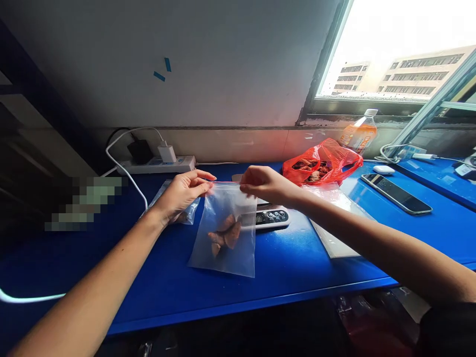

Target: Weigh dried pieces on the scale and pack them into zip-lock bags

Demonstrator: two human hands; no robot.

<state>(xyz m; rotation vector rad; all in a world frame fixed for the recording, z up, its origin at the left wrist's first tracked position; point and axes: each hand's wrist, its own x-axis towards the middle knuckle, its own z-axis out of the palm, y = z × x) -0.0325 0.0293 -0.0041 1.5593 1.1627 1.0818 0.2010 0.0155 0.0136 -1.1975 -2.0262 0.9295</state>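
Observation:
A clear zip-lock bag (238, 258) with several reddish-brown dried pieces (226, 233) inside hangs in front of me. Its top left corner is pinched by my left hand (186, 193), thumb against fingers. At the top right, my right hand (266, 186) grips the same zip edge with curled fingers. Behind the bag stands a white digital kitchen scale (284, 220), partly covered by the bag and my right hand. Another clear bag (189, 213) with something in it lies behind my left hand, mostly hidden.
A red plastic bag (334, 163) of brown dried pieces sits at the back, near an orange drink bottle (360, 131). Flat clear bags (334, 228) lie under my right forearm. A phone (397, 193) and white earbud case (384, 170) are right; a power strip (156, 165) with cables is left.

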